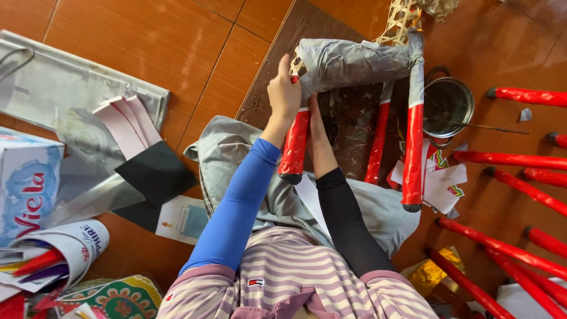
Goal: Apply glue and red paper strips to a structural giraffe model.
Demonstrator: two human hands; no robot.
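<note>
A person's left hand (284,94), sleeved in smooth blue, pinches closed on the crinkled grey paper body (348,62) of a four-legged frame figure, at its upper left corner. The right hand (315,121), sleeved in black, lies along the back of the figure's near left leg (295,143); whether it is open or gripping cannot be told. That leg is a tube wrapped in glossy red foil with a dark cap at its end. The figure lies on a paint-stained dark board (348,127) on the terracotta tile floor, its three other red legs (413,153) pointing towards the person. Bare woven bamboo lattice (401,18) shows above the grey body. Right of the figure stand a round steel pot (447,106) with a thin stick across it, and rows of loose red-wrapped sticks (514,201). Left of the figure lie grey sheets, pink paper strips (127,121), a black card (156,174) and a cardboard box (26,186).
</note>
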